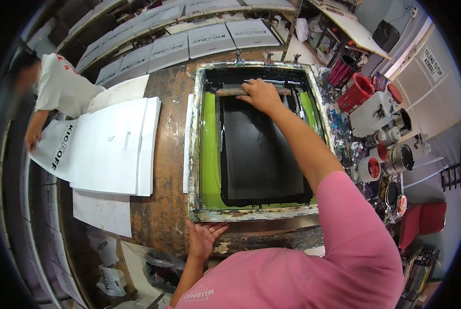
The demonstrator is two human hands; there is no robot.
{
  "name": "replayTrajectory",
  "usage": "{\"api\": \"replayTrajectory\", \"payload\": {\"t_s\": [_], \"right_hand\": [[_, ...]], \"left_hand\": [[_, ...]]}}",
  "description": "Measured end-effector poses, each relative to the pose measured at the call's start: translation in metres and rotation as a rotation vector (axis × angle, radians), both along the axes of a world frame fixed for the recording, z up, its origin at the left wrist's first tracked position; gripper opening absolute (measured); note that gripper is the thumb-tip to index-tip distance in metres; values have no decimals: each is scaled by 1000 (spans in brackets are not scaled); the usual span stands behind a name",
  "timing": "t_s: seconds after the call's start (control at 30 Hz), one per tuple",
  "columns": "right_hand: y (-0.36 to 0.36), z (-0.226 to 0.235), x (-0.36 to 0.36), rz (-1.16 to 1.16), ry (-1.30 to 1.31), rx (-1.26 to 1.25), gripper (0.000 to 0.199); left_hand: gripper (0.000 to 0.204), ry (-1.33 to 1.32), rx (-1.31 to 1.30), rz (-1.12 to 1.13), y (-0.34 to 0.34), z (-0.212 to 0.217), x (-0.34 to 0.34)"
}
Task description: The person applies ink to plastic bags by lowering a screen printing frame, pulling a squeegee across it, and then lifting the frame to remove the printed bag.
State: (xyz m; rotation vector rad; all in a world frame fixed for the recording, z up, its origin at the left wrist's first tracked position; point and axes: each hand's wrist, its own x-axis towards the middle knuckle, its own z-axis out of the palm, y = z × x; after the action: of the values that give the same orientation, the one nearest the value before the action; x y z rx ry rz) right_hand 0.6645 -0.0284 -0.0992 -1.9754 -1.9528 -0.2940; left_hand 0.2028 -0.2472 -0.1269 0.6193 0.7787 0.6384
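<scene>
- The person's right hand point(261, 96) is closed over a long, narrow, worn wooden squeegee bar point(231, 92), lying crosswise near the far end of a large rectangular screen frame point(194, 154).
- The left hand point(204, 239) is open, palm up, fingers loosely extended, at the frame's near left corner; it seems to touch the near edge, but the exact contact cannot be told.
- One hand alone guides the bar, so uneven pressure could leave the glossy black ink point(264, 159) patchy or streaked.
- Lifting or nudging by the left hand could shift the frame and smear anything beneath; the edge of a white sheet point(186, 154) shows along its left side.
- Fingers so close to wet ink could pick it up and mark the stack of large white sheets point(106, 144) on the stained brown wooden table point(168, 139).
- The bar looks brownish and scuffed; its lower edge is hard to make out against the ink.
- The frame's rim is pale and crusted with old paint. Inside, a broad dark rectangle lies between bright green strips point(210, 149), with pooled ink at the far end.
</scene>
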Motion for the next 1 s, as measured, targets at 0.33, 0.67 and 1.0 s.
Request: {"api": "replayTrajectory", "payload": {"t_s": [0.33,0.67,1.0], "right_hand": [[-242,73,-124,82,239,-413,48],[-304,136,-185,-119,-92,267,39],[-237,252,-144,-102,-95,484,37]], "left_hand": [[100,-107,125,8,-3,-23,2],[85,-466,378,-31,21,71,10],[93,1533,1406,-375,46,26,66]]}}
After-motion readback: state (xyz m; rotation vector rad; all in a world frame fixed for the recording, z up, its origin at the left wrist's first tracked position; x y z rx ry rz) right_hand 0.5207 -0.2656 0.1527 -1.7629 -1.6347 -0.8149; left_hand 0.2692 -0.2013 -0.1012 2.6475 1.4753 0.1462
